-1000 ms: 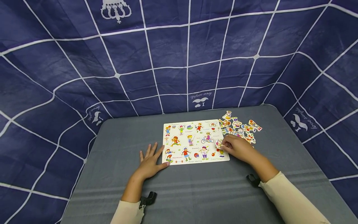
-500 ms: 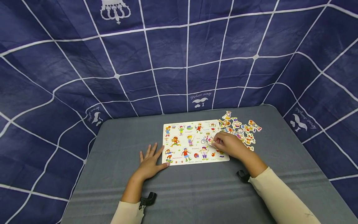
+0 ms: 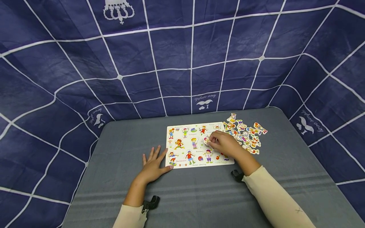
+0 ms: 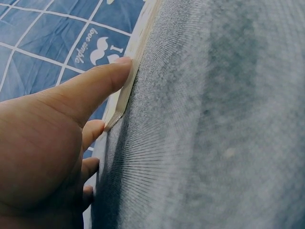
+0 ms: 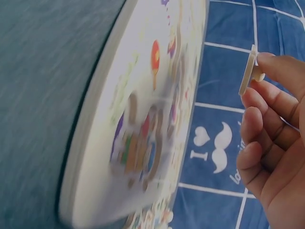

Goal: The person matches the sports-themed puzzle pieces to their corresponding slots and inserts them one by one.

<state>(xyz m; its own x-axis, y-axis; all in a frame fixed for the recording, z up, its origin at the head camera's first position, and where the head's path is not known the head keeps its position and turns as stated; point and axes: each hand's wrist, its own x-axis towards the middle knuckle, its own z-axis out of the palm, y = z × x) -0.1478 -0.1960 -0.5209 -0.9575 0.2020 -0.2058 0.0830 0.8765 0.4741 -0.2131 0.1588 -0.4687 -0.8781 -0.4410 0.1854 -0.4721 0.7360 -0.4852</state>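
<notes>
Your right hand (image 3: 225, 144) pinches small flat wooden cutout piece (image 5: 247, 70) by its peg, held just above centre of white wooden puzzle board (image 3: 185, 155), frame centre. Your left hand (image 3: 152, 164) flat, fingers spread, thumb touching board's left edge on grey surface (image 3: 199, 196). Loose pieces (image 3: 248, 133) right of board.

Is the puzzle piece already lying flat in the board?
No, the right hand pinches the puzzle piece by its peg, apart from the board.

"I love simple" w/ moustache on blue cloth (image 3: 204, 100), small sport captions on puzzle board (image 3: 188, 148) unreadable
</notes>
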